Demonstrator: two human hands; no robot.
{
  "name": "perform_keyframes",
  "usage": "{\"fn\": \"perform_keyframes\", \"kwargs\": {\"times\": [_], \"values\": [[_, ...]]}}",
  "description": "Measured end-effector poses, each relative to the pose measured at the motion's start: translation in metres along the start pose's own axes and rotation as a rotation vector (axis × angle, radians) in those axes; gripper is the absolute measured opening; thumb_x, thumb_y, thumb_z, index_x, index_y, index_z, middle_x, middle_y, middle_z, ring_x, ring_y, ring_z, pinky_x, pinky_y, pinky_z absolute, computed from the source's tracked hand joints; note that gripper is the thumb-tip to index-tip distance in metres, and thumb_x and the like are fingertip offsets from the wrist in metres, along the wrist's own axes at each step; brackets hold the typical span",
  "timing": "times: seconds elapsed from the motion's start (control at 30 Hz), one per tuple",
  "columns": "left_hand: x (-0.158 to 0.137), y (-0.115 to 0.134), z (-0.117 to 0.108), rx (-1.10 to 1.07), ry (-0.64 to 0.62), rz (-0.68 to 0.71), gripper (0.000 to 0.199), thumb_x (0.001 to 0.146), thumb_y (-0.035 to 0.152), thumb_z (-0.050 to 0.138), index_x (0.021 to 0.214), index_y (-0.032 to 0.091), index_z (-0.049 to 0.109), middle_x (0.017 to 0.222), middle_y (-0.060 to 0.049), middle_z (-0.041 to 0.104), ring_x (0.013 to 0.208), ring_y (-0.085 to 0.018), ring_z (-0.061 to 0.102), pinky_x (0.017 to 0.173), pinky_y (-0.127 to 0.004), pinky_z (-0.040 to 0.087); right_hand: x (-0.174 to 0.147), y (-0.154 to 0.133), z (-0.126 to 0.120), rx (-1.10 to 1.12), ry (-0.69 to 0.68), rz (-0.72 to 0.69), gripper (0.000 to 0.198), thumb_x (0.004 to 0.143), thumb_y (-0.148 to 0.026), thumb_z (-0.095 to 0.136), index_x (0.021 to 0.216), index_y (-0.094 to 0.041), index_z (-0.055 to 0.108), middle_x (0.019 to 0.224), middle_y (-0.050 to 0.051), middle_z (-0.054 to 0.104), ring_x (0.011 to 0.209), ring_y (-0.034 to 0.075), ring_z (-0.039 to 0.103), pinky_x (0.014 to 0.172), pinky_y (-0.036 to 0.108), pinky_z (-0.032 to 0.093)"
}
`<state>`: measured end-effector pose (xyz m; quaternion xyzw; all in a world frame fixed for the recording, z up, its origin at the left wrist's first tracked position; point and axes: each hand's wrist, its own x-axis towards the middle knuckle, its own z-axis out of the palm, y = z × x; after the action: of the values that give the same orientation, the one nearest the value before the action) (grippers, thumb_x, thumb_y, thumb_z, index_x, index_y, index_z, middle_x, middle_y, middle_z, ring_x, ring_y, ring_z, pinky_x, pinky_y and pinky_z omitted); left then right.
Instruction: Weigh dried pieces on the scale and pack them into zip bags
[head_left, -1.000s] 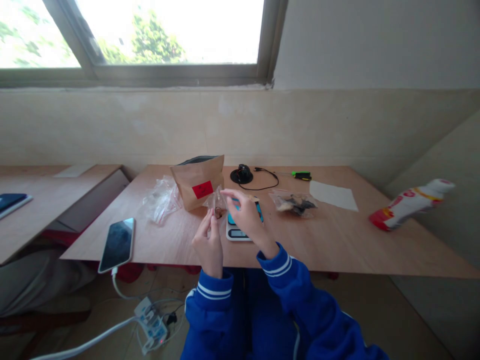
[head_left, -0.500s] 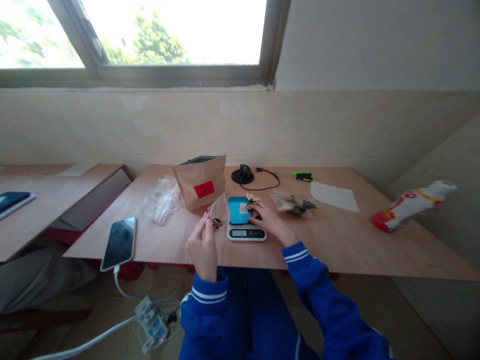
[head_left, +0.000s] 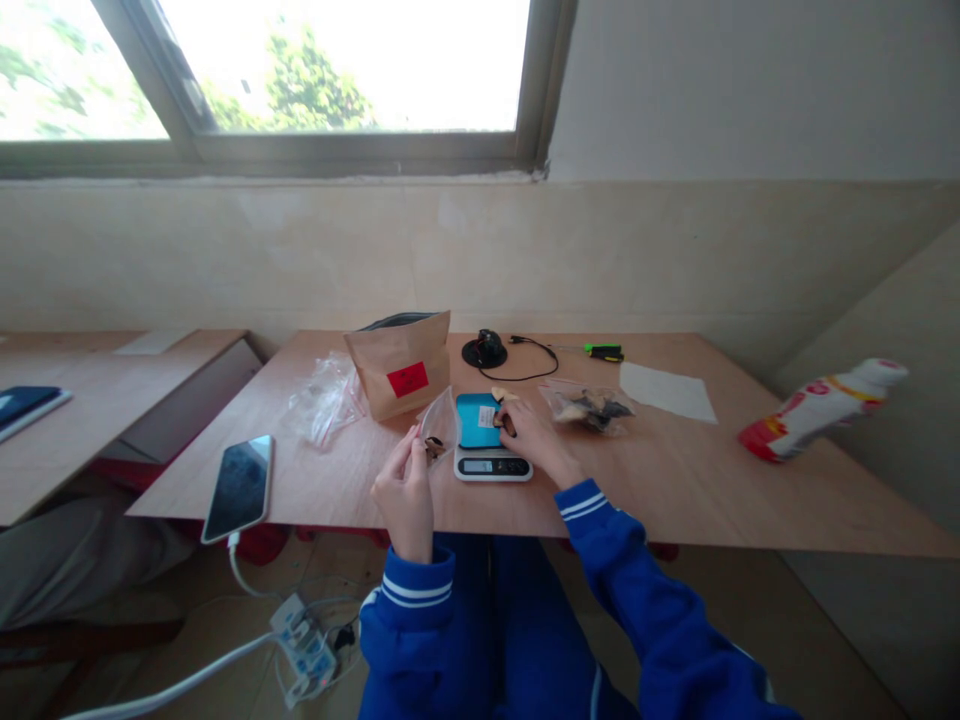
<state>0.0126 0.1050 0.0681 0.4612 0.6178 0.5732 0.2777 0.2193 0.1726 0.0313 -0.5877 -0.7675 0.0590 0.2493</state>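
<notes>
My left hand (head_left: 406, 495) pinches the edge of a small clear plastic bag (head_left: 444, 412), with a few dark and tan dried pieces (head_left: 434, 447) low inside it. Just to the right stands a white digital scale (head_left: 493, 466) with a blue weighing plate (head_left: 471, 422). Over the plate's right side, the fingers of my right hand (head_left: 536, 440) are closed round a brown dried piece (head_left: 508, 424), partly hidden by them. Another pale piece (head_left: 501, 395) lies at the plate's back edge. The display's digits are too small to read.
Behind my left hand stand a brown paper pouch (head_left: 401, 365) and crumpled clear bags (head_left: 324, 400). A filled clear bag (head_left: 592, 405), white paper (head_left: 667, 392), screwdrivers (head_left: 604, 351) and a black round-based device (head_left: 485, 350) lie around. A phone (head_left: 238, 488) overhangs the front edge; a bottle (head_left: 821, 410) is at right.
My right hand has shifted slightly left over the scale, and its fingers have drawn together round the brown piece. My left hand and its bag stay nearly in place.
</notes>
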Motion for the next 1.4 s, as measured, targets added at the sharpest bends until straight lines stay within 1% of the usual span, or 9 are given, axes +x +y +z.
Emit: {"fn": "perform_keyframes", "kwargs": {"times": [0.1, 0.23, 0.37, 0.5, 0.7, 0.93, 1.13, 1.27, 1.4], "values": [[0.000, 0.001, 0.000, 0.008, 0.000, 0.004, 0.036, 0.085, 0.040, 0.053, 0.106, 0.019, 0.072, 0.107, -0.009, 0.072, 0.101, -0.026, 0.066, 0.093, -0.039, 0.048, 0.003, 0.003, 0.005, 0.011, 0.010, -0.007, 0.014, 0.074, -0.006, 0.049, 0.081, -0.018, 0.053, 0.090, 0.009, 0.060, 0.091, 0.023, 0.054, 0.080, 0.035, 0.044], [0.000, 0.000, 0.000, -0.005, 0.001, 0.009, 0.037, 0.084, 0.040, 0.053, 0.106, 0.017, 0.072, 0.105, -0.010, 0.072, 0.099, -0.025, 0.066, 0.090, -0.037, 0.049, 0.005, 0.008, 0.013, 0.092, 0.056, 0.010, 0.018, 0.073, -0.007, 0.051, 0.087, -0.018, 0.053, 0.090, 0.008, 0.061, 0.083, 0.021, 0.056, 0.073, 0.032, 0.045], [0.000, -0.001, 0.002, -0.032, -0.002, -0.004, 0.036, 0.084, 0.040, 0.054, 0.106, 0.018, 0.072, 0.104, -0.009, 0.072, 0.098, -0.025, 0.067, 0.090, -0.037, 0.049, 0.007, 0.004, 0.011, 0.118, 0.157, 0.044, 0.018, 0.075, -0.007, 0.051, 0.088, -0.018, 0.057, 0.090, 0.008, 0.063, 0.088, 0.022, 0.058, 0.075, 0.033, 0.045], [-0.001, 0.000, 0.003, -0.040, -0.024, -0.002, 0.035, 0.084, 0.039, 0.054, 0.106, 0.018, 0.072, 0.105, -0.009, 0.072, 0.100, -0.025, 0.066, 0.090, -0.036, 0.049, 0.008, -0.019, -0.007, 0.218, 0.242, 0.049, 0.010, 0.079, -0.015, 0.054, 0.085, -0.019, 0.060, 0.089, 0.006, 0.067, 0.086, 0.021, 0.060, 0.075, 0.032, 0.045], [0.000, -0.001, 0.010, -0.025, -0.042, 0.032, 0.034, 0.084, 0.038, 0.053, 0.104, 0.018, 0.073, 0.105, -0.009, 0.072, 0.100, -0.025, 0.066, 0.089, -0.035, 0.049, 0.017, -0.061, -0.034, 0.537, 0.375, 0.107, 0.013, 0.082, -0.030, 0.059, 0.087, -0.018, 0.063, 0.078, 0.002, 0.068, 0.057, 0.012, 0.054, 0.057, 0.024, 0.043], [0.018, -0.013, 0.042, 0.008, -0.034, 0.035, 0.032, 0.084, 0.034, 0.052, 0.100, 0.017, 0.074, 0.100, -0.010, 0.073, 0.098, -0.027, 0.067, 0.088, -0.038, 0.049, 0.036, -0.059, -0.016, 0.680, 0.478, 0.056, 0.020, 0.082, -0.030, 0.061, 0.099, -0.019, 0.062, 0.095, 0.006, 0.070, 0.077, 0.016, 0.063, 0.064, 0.026, 0.048], [0.034, -0.042, 0.060, -0.245, -0.053, 0.071, 0.035, 0.084, 0.039, 0.055, 0.106, 0.016, 0.071, 0.107, -0.010, 0.072, 0.102, -0.024, 0.066, 0.091, -0.035, 0.050, 0.030, -0.067, -0.011, 0.328, 0.292, -0.090, 0.014, 0.088, -0.023, 0.055, 0.090, -0.021, 0.068, 0.093, 0.006, 0.072, 0.093, 0.022, 0.061, 0.086, 0.038, 0.046], [0.039, -0.060, 0.062, -0.396, -0.105, 0.059, 0.036, 0.083, 0.039, 0.058, 0.107, 0.015, 0.071, 0.109, -0.010, 0.071, 0.104, -0.024, 0.065, 0.094, -0.037, 0.049, 0.024, -0.064, -0.010, 0.333, 0.339, -0.166, 0.021, 0.091, -0.020, 0.046, 0.096, -0.021, 0.067, 0.103, 0.007, 0.068, 0.102, 0.021, 0.059, 0.095, 0.038, 0.042], [0.041, -0.066, 0.058, -0.485, -0.132, 0.024, 0.038, 0.083, 0.040, 0.059, 0.108, 0.015, 0.070, 0.110, -0.010, 0.070, 0.106, -0.025, 0.064, 0.097, -0.040, 0.048, 0.016, -0.040, -0.004, 0.385, 0.531, 0.012, 0.027, 0.088, -0.013, 0.039, 0.093, -0.019, 0.065, 0.096, 0.008, 0.065, 0.095, 0.021, 0.059, 0.084, 0.034, 0.048]]}}
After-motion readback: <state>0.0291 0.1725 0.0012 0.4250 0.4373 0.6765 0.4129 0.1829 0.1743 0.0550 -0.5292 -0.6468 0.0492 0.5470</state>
